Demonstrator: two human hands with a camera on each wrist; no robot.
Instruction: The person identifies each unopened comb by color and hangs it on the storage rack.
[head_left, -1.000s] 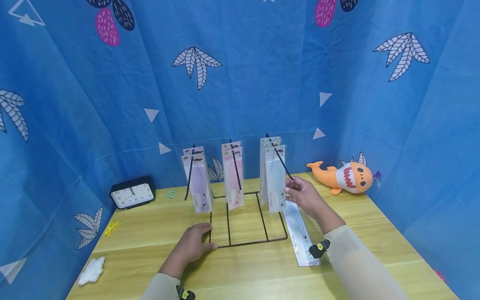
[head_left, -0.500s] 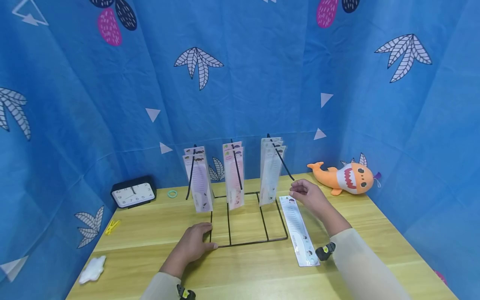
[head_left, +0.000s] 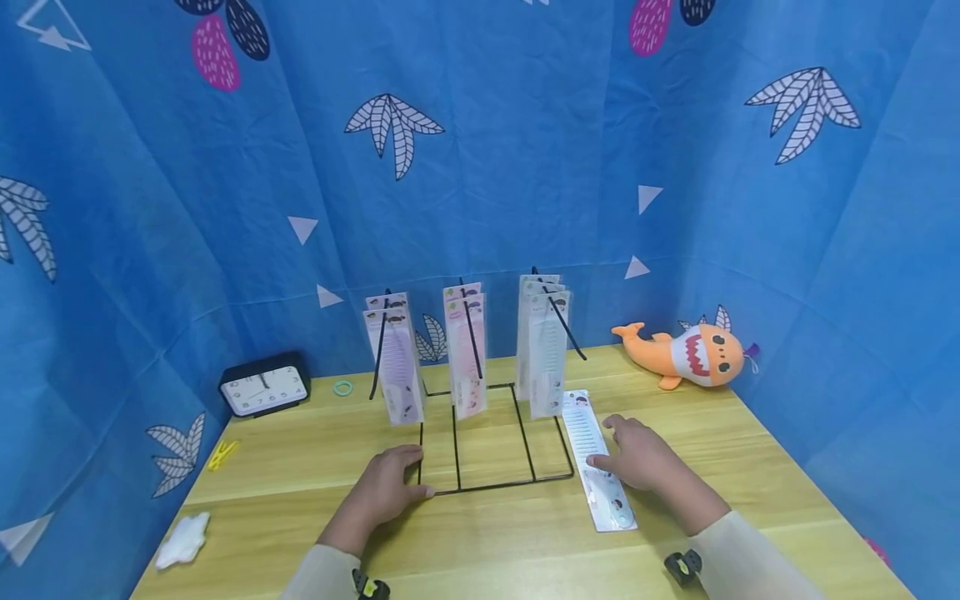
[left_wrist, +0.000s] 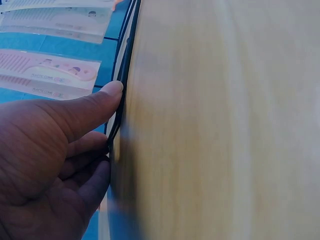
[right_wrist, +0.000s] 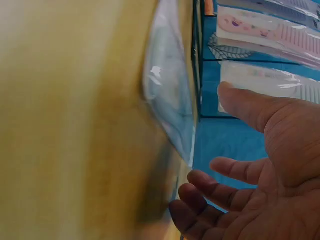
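Note:
A black wire rack [head_left: 495,486] stands on the table with packaged plastic combs on its three hooks: purple [head_left: 395,367], pink [head_left: 467,358] and pale green-blue [head_left: 548,358]. My left hand [head_left: 384,485] holds the rack's front left corner, thumb and fingers on either side of the wire in the left wrist view. Right of the rack lies another pale packaged comb [head_left: 581,429]. Over its right edge is my right hand [head_left: 641,457], thumb and fingers spread apart. In the right wrist view a gap shows between thumb and fingers, with this comb's package [right_wrist: 167,75] beside the fingertips.
An orange shark plush [head_left: 682,354] lies at the back right. Along the left are a clock [head_left: 266,392], a green ring [head_left: 342,388], a yellow clip [head_left: 222,455] and a white cloud-shaped piece [head_left: 183,542]. Blue curtain surrounds the table.
My right hand has let go of the front green-blue comb on the right hook and come down toward the comb on the table. The hanging comb swung. My left hand stays put.

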